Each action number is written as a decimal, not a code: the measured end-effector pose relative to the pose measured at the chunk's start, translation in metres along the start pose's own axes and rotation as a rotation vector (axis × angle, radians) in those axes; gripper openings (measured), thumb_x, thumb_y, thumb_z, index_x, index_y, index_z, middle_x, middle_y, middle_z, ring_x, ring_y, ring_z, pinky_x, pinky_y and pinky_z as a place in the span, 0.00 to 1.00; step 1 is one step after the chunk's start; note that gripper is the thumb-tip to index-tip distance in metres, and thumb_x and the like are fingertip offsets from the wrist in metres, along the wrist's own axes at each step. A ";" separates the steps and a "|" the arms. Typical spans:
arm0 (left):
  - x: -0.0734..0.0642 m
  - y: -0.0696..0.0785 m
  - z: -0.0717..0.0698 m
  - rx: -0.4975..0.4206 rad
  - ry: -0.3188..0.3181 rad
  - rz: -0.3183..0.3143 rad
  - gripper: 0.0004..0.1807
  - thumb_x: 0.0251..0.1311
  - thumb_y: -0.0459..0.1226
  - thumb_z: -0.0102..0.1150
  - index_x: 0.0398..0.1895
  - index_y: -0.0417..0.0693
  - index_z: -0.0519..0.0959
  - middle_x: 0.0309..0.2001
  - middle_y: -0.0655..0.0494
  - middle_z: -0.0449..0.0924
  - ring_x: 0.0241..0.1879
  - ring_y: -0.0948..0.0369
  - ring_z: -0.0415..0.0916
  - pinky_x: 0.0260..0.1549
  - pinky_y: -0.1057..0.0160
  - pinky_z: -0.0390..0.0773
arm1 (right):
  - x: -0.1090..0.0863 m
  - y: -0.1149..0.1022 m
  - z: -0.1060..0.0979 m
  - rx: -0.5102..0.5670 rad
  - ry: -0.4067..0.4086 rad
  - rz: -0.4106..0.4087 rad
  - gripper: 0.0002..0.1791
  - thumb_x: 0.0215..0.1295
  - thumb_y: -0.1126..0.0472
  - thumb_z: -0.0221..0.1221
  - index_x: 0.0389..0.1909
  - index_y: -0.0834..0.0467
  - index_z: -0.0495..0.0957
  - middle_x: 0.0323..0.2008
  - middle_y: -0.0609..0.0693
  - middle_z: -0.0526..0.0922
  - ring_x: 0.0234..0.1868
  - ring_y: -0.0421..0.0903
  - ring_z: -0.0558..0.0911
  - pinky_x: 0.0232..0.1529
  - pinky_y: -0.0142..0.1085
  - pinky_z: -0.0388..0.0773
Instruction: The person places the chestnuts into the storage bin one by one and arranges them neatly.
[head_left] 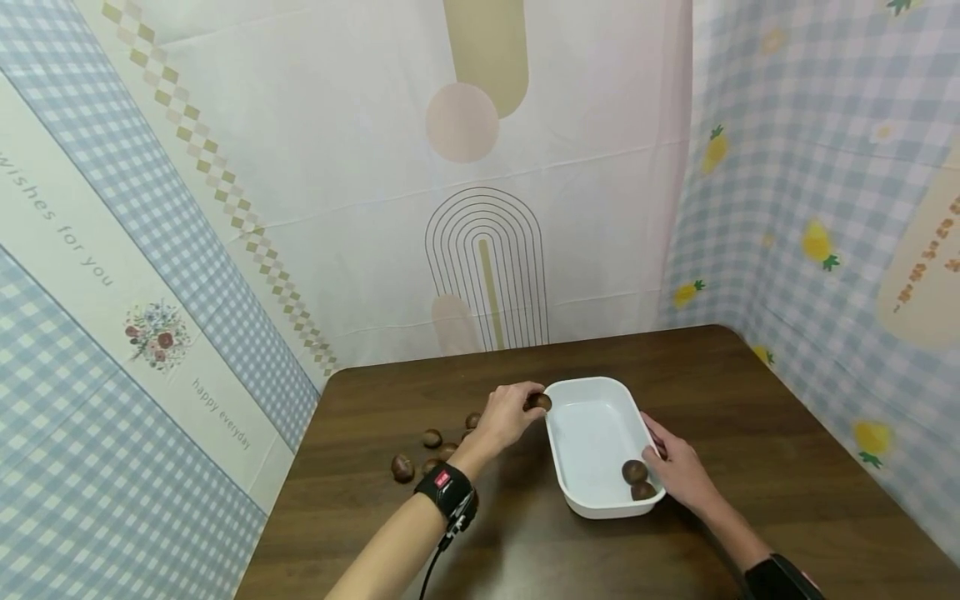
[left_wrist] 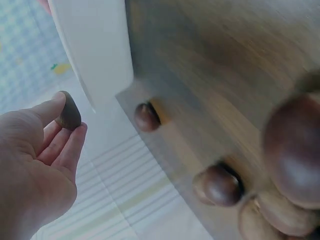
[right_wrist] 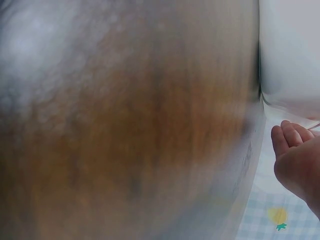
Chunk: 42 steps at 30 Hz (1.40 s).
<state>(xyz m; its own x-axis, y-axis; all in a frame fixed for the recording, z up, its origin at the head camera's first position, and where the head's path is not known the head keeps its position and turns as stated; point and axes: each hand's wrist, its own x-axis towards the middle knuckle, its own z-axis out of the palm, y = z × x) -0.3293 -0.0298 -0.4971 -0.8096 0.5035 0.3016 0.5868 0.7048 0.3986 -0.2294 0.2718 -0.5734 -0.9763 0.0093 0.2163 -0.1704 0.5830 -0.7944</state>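
My left hand [head_left: 512,410] pinches a brown chestnut [head_left: 540,402] between thumb and fingers beside the left rim of a white rectangular dish [head_left: 596,450]. The left wrist view shows the same chestnut [left_wrist: 71,114] at the fingertips, close to the dish wall [left_wrist: 97,50]. With thumb at the rim and fingers along the outer side, my right hand [head_left: 678,468] holds the dish on its right. Two chestnuts [head_left: 634,472] lie inside, at the near right corner. In the right wrist view the right hand's fingers [right_wrist: 291,134] are at the dish's outer wall, partly cut off.
Several loose chestnuts [head_left: 432,438] lie on the dark wooden table [head_left: 375,400] left of the dish, some hidden behind the left forearm. A black wristband [head_left: 447,492] with a cable is on the left wrist. Patterned cloths [head_left: 360,167] hang behind and beside the table.
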 end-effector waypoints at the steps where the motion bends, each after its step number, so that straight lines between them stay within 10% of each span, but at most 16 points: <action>1: 0.002 0.003 0.001 0.004 -0.008 0.000 0.21 0.68 0.40 0.73 0.62 0.46 0.85 0.55 0.54 0.88 0.52 0.58 0.86 0.50 0.60 0.84 | 0.000 0.000 0.000 0.003 0.003 -0.001 0.33 0.72 0.71 0.56 0.77 0.69 0.65 0.66 0.71 0.77 0.59 0.60 0.82 0.50 0.31 0.79; 42: 0.021 0.087 0.095 0.113 -0.180 0.049 0.17 0.66 0.45 0.75 0.57 0.56 0.89 0.50 0.68 0.89 0.50 0.70 0.83 0.51 0.70 0.79 | -0.001 -0.002 0.002 0.025 0.032 -0.015 0.33 0.70 0.73 0.57 0.77 0.69 0.67 0.60 0.71 0.82 0.52 0.55 0.85 0.43 0.30 0.80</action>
<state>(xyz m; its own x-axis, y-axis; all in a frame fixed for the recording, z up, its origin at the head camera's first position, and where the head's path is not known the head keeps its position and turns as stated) -0.2970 0.0894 -0.5383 -0.7749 0.6127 0.1551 0.6290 0.7236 0.2841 -0.2281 0.2694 -0.5731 -0.9689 0.0267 0.2461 -0.1888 0.5631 -0.8045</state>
